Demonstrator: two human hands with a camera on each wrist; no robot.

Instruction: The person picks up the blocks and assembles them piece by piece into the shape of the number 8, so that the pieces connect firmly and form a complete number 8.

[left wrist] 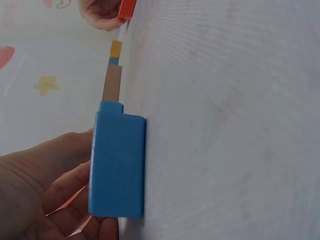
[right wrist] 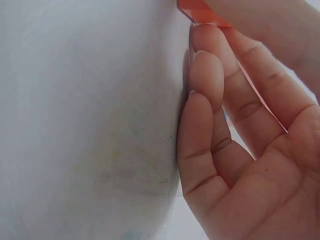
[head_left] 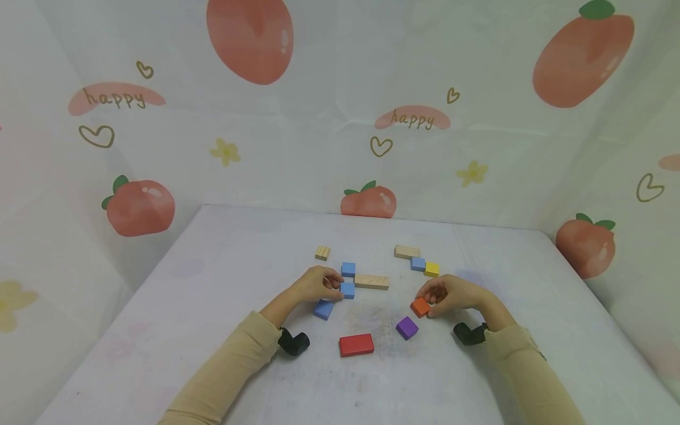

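Note:
My left hand (head_left: 317, 284) is at a small blue block (head_left: 347, 290), its thumb and forefinger pinching the block's left side. This block sits against the left end of a long wooden block (head_left: 372, 281). Another blue block (head_left: 348, 269) lies just behind it. Close below the left hand is a third blue block (head_left: 323, 309); a large blue block (left wrist: 118, 167) hides part of the fingers in the left wrist view. My right hand (head_left: 451, 293) pinches an orange block (head_left: 420, 307) between thumb and fingers, low over the table. In the right wrist view the orange block (right wrist: 202, 12) shows only partly.
In front lie a red block (head_left: 356, 345) and a purple block (head_left: 407, 328). Farther back are a striped wooden block (head_left: 322, 252), a plain wooden block (head_left: 406, 252), a blue block (head_left: 418, 264) and a yellow block (head_left: 432, 269). A printed cloth (head_left: 319, 165) hangs behind the table.

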